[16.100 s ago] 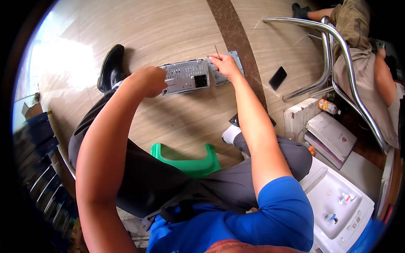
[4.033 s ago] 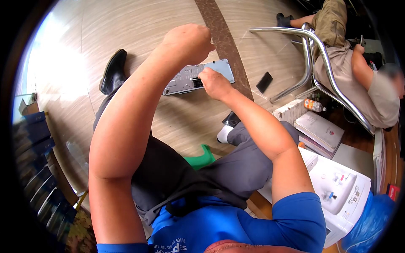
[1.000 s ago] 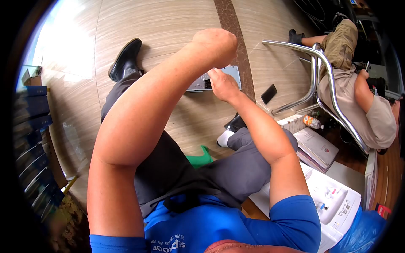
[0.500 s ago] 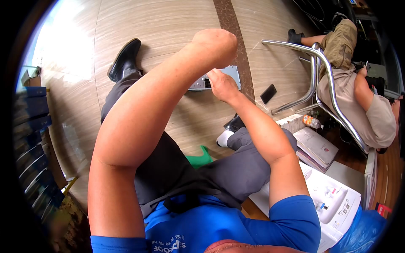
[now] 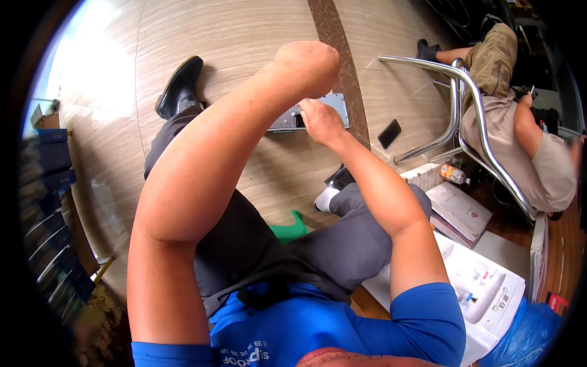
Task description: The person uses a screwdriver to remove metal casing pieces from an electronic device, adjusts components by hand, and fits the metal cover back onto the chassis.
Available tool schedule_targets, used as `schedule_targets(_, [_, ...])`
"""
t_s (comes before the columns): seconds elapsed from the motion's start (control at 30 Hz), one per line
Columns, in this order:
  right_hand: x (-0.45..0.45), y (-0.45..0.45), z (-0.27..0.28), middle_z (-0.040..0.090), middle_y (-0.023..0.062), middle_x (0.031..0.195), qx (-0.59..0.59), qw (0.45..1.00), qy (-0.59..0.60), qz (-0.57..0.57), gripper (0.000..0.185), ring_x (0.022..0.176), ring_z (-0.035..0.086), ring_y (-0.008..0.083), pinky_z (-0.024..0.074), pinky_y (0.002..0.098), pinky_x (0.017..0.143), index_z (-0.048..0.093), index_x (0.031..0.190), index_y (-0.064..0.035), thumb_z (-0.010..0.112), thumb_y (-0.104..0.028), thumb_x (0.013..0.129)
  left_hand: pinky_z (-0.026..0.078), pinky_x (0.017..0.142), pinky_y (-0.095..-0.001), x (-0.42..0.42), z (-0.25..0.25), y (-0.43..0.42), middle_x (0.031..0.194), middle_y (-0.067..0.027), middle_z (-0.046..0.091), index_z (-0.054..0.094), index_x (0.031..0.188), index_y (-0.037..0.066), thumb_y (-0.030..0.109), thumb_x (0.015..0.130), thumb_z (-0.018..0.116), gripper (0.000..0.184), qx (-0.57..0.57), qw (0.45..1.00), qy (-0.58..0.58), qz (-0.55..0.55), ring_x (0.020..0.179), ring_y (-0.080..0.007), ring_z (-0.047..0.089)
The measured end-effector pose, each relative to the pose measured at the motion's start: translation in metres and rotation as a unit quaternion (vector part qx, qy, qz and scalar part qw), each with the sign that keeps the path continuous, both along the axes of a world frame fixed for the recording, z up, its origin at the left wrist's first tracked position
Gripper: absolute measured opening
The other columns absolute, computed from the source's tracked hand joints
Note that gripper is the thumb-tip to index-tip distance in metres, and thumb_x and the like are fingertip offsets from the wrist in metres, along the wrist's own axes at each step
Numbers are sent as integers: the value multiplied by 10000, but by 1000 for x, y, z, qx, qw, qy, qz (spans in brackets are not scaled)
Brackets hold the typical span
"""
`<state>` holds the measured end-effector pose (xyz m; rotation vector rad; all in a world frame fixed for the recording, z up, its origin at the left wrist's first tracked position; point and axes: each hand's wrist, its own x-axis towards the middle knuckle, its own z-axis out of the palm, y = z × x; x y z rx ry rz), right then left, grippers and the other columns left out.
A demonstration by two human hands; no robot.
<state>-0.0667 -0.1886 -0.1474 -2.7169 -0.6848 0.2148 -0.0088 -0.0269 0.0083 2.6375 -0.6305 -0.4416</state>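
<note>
My left hand point(image 5: 310, 61) is raised above a flat grey metal case point(image 5: 335, 109) on the floor. It curls away from me in a closed, rounded shape, so its fingertips and anything in them are hidden. Lower and to the right, my right hand point(image 5: 322, 124) rests at the case, its fingers pressed together near a dark opening in the metal. What these fingers pinch is too small to make out. My left forearm covers part of the case.
A green plastic piece point(image 5: 290, 231) lies between my legs. To the right are a phone point(image 5: 389, 134), a chrome chair frame point(image 5: 480, 116), a bottle point(image 5: 453, 174), books point(image 5: 460, 211) and a white panel with taps point(image 5: 480, 287). Another person point(image 5: 498, 134) sits beyond. Blue boxes point(image 5: 54, 153) stand at left.
My left hand and forearm have shifted slightly to the left. My right hand has edged a little left too, staying at the metal case.
</note>
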Motion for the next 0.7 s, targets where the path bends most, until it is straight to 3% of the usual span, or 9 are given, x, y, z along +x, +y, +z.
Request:
schedule_targets(0.33, [1, -4, -4, 589, 227, 1026, 39, 999, -18, 29, 150, 907, 629, 423, 518, 505, 781, 563, 1015, -42, 479, -59, 891, 558, 767, -408, 2, 0, -3, 1006, -137, 721, 735, 961, 42, 134, 834, 617, 196, 3, 1000, 13, 3, 947, -289, 699])
schedule_targets(0.63, [1, -2, 0, 582, 229, 984, -40, 999, 2, 16, 173, 890, 633, 407, 514, 503, 763, 560, 1037, -66, 471, -42, 890, 558, 768, -409, 0, 1, 0, 1019, -134, 721, 735, 980, 47, 121, 830, 600, 215, -14, 1000, 2, 4, 947, -290, 699])
schedule_targets(0.7, [1, -1, -2, 579, 237, 1003, 6, 999, -6, 45, 178, 892, 636, 409, 515, 505, 766, 552, 1048, -66, 470, -40, 893, 558, 767, -409, 0, 1, 0, 1015, -135, 721, 735, 979, 47, 116, 827, 598, 216, -10, 1000, 6, 4, 945, -292, 700])
